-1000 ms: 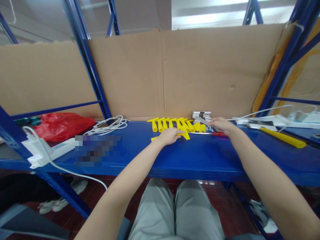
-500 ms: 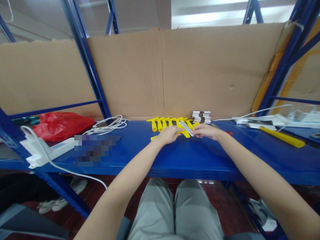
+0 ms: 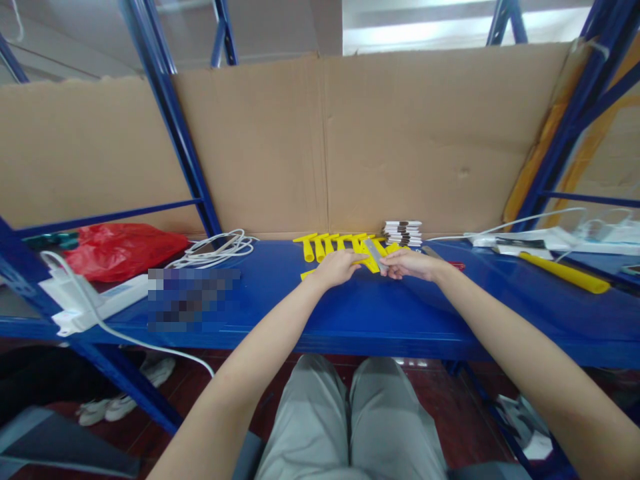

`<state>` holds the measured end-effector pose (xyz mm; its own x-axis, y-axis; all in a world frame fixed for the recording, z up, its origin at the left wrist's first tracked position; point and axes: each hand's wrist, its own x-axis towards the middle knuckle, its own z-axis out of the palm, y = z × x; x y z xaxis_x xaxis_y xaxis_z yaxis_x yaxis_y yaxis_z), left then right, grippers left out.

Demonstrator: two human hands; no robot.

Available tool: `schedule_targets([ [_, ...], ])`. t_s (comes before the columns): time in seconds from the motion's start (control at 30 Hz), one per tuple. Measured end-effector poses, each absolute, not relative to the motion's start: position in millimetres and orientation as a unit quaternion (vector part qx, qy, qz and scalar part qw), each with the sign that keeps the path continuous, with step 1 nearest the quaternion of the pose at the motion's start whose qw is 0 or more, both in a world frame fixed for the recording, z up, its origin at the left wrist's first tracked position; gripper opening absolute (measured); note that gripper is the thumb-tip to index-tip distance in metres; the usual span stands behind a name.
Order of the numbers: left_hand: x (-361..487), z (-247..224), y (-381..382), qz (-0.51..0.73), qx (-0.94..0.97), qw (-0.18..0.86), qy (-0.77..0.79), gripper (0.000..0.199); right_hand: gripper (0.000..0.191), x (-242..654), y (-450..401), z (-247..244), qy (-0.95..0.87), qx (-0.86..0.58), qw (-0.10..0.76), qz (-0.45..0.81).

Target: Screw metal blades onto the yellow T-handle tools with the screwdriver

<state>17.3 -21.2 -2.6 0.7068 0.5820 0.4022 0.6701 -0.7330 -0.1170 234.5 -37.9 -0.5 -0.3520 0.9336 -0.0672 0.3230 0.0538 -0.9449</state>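
Observation:
My left hand (image 3: 337, 267) is closed around a yellow T-shaped plastic handle (image 3: 371, 262), whose one end sticks out past the fingertips. Pinched in the fingers of my right hand (image 3: 411, 265) is a flat silver-grey metal strip (image 3: 375, 255), slanting up and to the left. The strip lies against or just over the yellow handle; whether they touch cannot be told. Behind both hands, a row of several yellow T-shaped handles (image 3: 309, 247) lies on the blue shelf. Under my left wrist another yellow end (image 3: 306, 275) peeks out, mostly hidden.
Behind my right hand stands a stack of white and brown packets (image 3: 403, 233). A red tool handle (image 3: 457, 265) lies to its right, and a long yellow bar (image 3: 565, 273) farther right. At left are coiled white cable (image 3: 220, 250), a red bag (image 3: 125, 252) and a power strip (image 3: 120, 299).
The metal strip has turned slightly in my right hand, its upper end shifting right and its face going from bright to grey. My left hand stays in about the same place.

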Motion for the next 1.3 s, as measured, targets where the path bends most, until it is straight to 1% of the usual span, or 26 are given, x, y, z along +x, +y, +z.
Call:
schedule_targets([
  [0.13,18,-2,-23,-0.18,-0.915,0.132,-0.335,0.036,0.032,235,-37,-2,-0.67,-0.453,0.305,0.503],
  [0.27,18,1,-26,-0.178,-0.916,0.126,-0.336,0.036,0.036,233,-39,-2,-0.69,-0.472,0.28,0.472],
  [0.43,19,1,-25,-0.166,-0.919,0.116,-0.337,0.039,0.039,230,-39,-2,-0.706,-0.476,0.28,0.443],
  [0.53,19,0,-25,-0.168,-0.917,0.128,-0.34,0.046,0.038,230,-38,-2,-0.711,-0.476,0.274,0.439],
  [0.63,19,-1,-28,-0.149,-0.918,0.15,-0.336,0.046,0.034,229,-38,-2,-0.712,-0.477,0.272,0.437],
  [0.8,19,0,-32,-0.127,-0.92,0.17,-0.33,0.045,0.021,227,-39,-2,-0.706,-0.477,0.33,0.407],
  [1.07,20,-1,-31,-0.129,-0.921,0.166,-0.328,0.045,0.025,227,-37,-7,-0.663,-0.458,0.354,0.475],
  [1.3,21,-1,-31,-0.132,-0.921,0.168,-0.327,0.047,0.028,228,-38,-4,-0.712,-0.456,0.337,0.414],
])
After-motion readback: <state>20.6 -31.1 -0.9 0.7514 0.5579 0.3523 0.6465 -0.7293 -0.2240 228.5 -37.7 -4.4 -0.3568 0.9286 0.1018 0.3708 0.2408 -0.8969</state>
